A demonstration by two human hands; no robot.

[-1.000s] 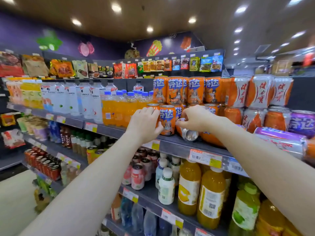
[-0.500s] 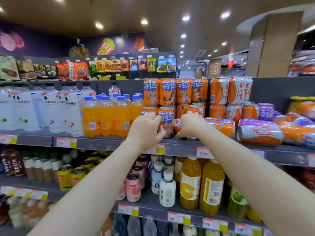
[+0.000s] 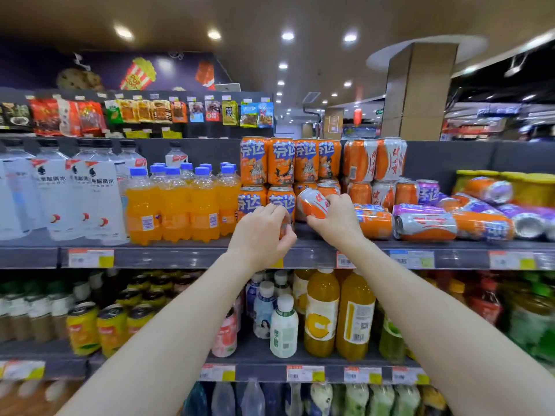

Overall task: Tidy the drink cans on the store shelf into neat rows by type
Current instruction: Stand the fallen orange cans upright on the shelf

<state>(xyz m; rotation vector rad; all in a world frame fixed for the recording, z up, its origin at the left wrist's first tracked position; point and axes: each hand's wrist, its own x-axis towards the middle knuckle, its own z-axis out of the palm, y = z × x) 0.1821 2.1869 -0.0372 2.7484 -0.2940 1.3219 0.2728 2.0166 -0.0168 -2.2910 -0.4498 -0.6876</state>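
On the grey shelf point(image 3: 315, 256), orange cans with blue lettering point(image 3: 280, 160) stand stacked in two layers. My left hand point(image 3: 261, 235) grips the lower part of the front orange can point(image 3: 280, 201). Just to its right, my right hand point(image 3: 336, 220) holds an orange-and-white can point(image 3: 312, 204), tilted and lifted off the shelf. Upright orange-and-white cans point(image 3: 360, 160) stand further right. Several orange-and-white point(image 3: 426, 225) and purple cans point(image 3: 417, 210) lie on their sides along the shelf to the right.
Small orange soda bottles point(image 3: 174, 205) and large water bottles point(image 3: 90, 193) fill the shelf to the left. Yellow cans point(image 3: 534, 187) stand at the far right. The shelf below holds juice bottles point(image 3: 321, 313) and other drinks. Snack packets point(image 3: 144, 112) hang above.
My right hand has lifted the orange-and-white can from lying flat to a tilt. My left hand has stayed on the front orange can. The view has swung right.
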